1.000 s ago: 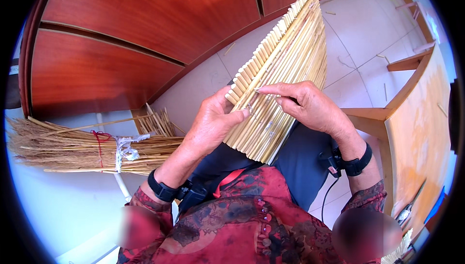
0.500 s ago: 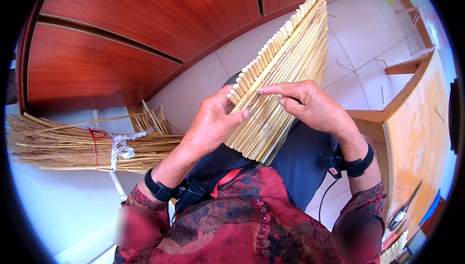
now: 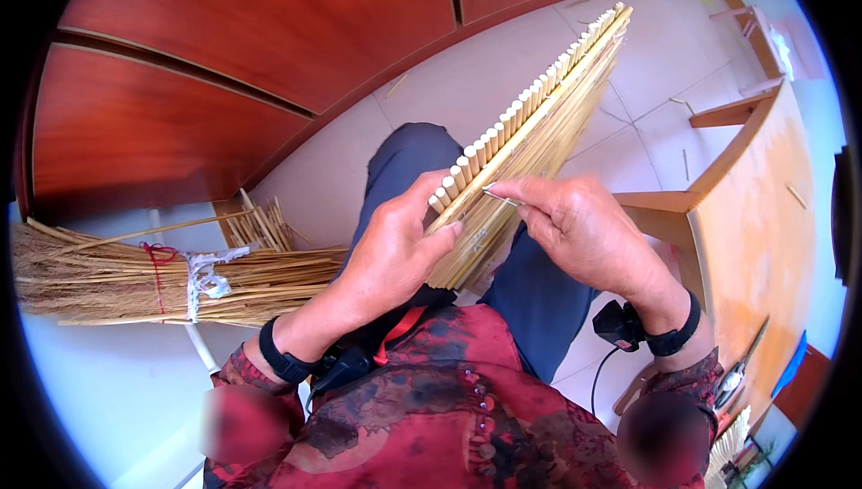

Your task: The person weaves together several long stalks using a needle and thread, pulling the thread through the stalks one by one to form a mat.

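Observation:
A panel of pale plant stalks laid side by side slants up and away over my lap, its cut ends in a row along the upper left edge. A long stalk runs across it just inside those ends. My left hand grips the panel's near corner, thumb on the face and the other fingers hidden behind. Close to it, my right hand pinches a thin, silvery needle-like piece between thumb and forefinger. Its tip is at the long stalk; whether it enters the panel, I cannot tell.
At the left lies a tied bundle of feathery-headed stalks, with shorter stalk pieces beside it. Red-brown wooden cabinets line the far side. A wooden table stands at the right, with scissors on it. Stalk scraps lie on the tiled floor.
The panel has tipped so its face shows more edge-on and its cut ends more plainly. My right hand has shifted slightly downward, still pinching. My left hand keeps its hold at the corner.

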{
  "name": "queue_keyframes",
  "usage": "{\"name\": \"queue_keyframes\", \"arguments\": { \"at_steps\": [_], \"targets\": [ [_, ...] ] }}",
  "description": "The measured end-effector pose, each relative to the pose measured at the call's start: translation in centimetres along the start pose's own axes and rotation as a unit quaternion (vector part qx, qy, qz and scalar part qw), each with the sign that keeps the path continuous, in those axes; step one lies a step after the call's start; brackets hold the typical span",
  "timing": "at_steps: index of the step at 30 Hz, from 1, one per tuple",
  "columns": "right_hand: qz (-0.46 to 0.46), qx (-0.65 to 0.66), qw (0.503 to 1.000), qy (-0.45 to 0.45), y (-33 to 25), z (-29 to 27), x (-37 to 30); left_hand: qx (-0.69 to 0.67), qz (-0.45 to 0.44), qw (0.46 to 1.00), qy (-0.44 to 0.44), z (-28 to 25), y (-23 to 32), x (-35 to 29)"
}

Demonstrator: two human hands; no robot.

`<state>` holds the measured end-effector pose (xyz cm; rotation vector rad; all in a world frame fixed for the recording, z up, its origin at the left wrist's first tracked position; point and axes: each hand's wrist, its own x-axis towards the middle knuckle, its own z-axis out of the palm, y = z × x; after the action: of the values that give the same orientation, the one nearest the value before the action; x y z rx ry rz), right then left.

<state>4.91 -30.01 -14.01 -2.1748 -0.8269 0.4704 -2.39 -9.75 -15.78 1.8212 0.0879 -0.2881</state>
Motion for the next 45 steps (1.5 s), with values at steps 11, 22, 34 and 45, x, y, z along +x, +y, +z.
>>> {"name": "queue_keyframes", "arguments": {
  "at_steps": [11, 22, 34, 45],
  "targets": [
    [-0.001, -0.028, 0.999, 0.034, -0.7, 2.1, -3.6, 0.017, 0.119, 0.993, 0.002, 1.8, -1.4, -1.9],
    [0.026, -0.005, 0.999, 0.031, -0.9, 1.9, -4.8, 0.087, 0.135, 0.987, -0.001, 2.2, -1.7, -2.9],
    [0.104, 0.003, 0.995, 0.010, -1.8, 2.3, -6.0, 0.105, 0.182, 0.977, 0.029, 2.8, -2.8, -4.0],
    [0.073, -0.049, 0.996, 0.002, -1.0, 2.8, -5.9, 0.092, 0.160, 0.983, 0.017, 2.6, -2.8, -4.2]
  ]
}}
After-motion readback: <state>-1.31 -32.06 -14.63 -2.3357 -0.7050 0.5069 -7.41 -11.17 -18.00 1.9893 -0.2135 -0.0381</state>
